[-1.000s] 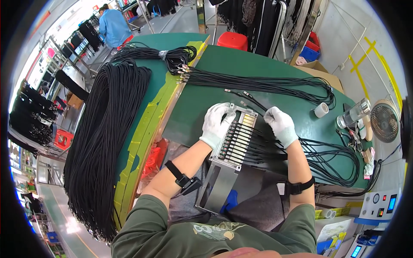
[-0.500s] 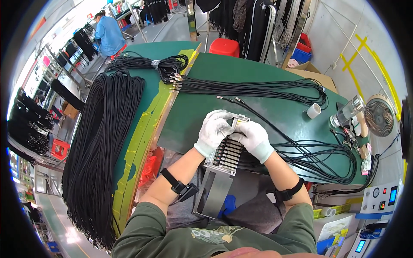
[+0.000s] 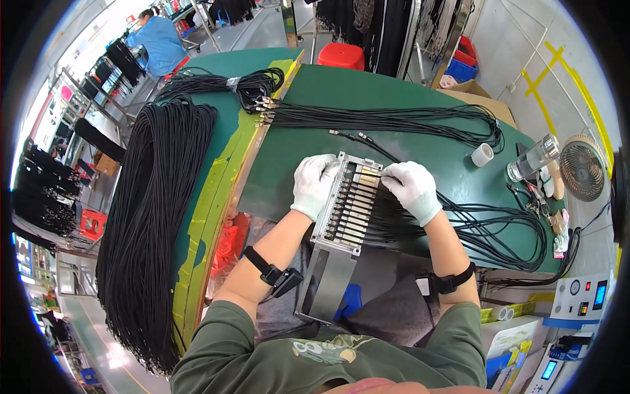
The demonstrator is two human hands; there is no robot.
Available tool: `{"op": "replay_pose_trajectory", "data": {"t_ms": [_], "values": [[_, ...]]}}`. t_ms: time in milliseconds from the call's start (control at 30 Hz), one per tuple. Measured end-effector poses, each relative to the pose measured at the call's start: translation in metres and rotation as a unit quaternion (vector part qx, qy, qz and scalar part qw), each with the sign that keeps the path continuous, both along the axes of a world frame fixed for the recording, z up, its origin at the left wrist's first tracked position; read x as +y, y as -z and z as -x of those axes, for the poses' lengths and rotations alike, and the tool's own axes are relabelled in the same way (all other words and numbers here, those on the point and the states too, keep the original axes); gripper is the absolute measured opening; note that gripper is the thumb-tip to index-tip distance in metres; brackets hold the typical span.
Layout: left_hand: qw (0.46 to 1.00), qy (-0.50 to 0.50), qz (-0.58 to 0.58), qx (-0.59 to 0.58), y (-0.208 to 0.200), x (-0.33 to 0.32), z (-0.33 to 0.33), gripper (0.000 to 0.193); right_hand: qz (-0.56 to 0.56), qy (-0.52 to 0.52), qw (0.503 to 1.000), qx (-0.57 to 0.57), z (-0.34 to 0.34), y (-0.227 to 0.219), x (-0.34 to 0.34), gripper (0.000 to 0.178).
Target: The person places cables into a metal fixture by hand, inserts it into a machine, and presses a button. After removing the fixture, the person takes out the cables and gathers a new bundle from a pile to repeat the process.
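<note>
A metal fixture (image 3: pixel 337 243) with a row of slots lies tilted over the table's near edge, its plain grey lower plate (image 3: pixel 336 279) reaching toward my lap. Several black cables (image 3: pixel 356 206) sit side by side across the slots, their small connectors along the left side. My left hand (image 3: pixel 311 185), in a white glove, is closed on the fixture's upper left edge. At the upper right side, my gloved right hand (image 3: pixel 412 189) pinches a black cable that crosses the top slots. Its fingertips partly hide the cable there.
Loose black cables (image 3: pixel 508 264) loop across the green table (image 3: pixel 305 148) at right. A cable bundle (image 3: pixel 394 121) lies at the back, and a large hank (image 3: pixel 154 223) hangs at left. A white roll (image 3: pixel 482 155), clear cylinder (image 3: pixel 533 159) and fan (image 3: pixel 583 169) stand at right.
My hands, close together over the fixture's top before, have moved apart. The left is now on its left edge, the right off its right side, and the slots are uncovered.
</note>
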State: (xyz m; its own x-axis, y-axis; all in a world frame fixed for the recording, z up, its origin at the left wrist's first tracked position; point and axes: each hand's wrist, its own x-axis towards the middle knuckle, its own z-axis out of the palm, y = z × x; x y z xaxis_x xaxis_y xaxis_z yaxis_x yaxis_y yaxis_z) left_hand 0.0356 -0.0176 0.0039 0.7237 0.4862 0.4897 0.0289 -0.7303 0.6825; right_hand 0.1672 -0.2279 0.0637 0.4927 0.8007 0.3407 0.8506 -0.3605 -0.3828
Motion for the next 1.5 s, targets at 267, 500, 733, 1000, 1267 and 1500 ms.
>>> {"op": "replay_pose_trajectory", "data": {"t_ms": [267,500,733,1000,1267,1500], "values": [[0.999,0.018,-0.033,0.029,0.005,0.005,0.000,0.023,0.046,0.019,0.999,-0.022,-0.002,0.007,-0.003,0.014],[0.997,0.052,-0.046,0.034,-0.004,-0.002,-0.002,0.024,0.033,0.004,0.998,-0.056,-0.001,0.015,0.003,0.013],[0.960,0.089,-0.220,0.150,-0.016,-0.023,-0.004,0.031,-0.024,0.038,0.996,-0.080,-0.018,0.019,0.006,0.022],[0.962,0.103,-0.187,0.169,-0.012,-0.020,-0.004,0.029,0.040,0.157,0.983,-0.086,-0.057,0.040,0.012,0.015],[0.995,0.076,0.017,-0.057,-0.004,-0.003,-0.009,0.019,-0.031,0.017,0.998,0.060,-0.039,0.004,-0.018,0.010],[0.993,0.098,0.063,-0.018,-0.008,-0.005,-0.004,0.015,0.042,-0.019,0.998,0.033,-0.022,-0.004,-0.009,0.016]]}}
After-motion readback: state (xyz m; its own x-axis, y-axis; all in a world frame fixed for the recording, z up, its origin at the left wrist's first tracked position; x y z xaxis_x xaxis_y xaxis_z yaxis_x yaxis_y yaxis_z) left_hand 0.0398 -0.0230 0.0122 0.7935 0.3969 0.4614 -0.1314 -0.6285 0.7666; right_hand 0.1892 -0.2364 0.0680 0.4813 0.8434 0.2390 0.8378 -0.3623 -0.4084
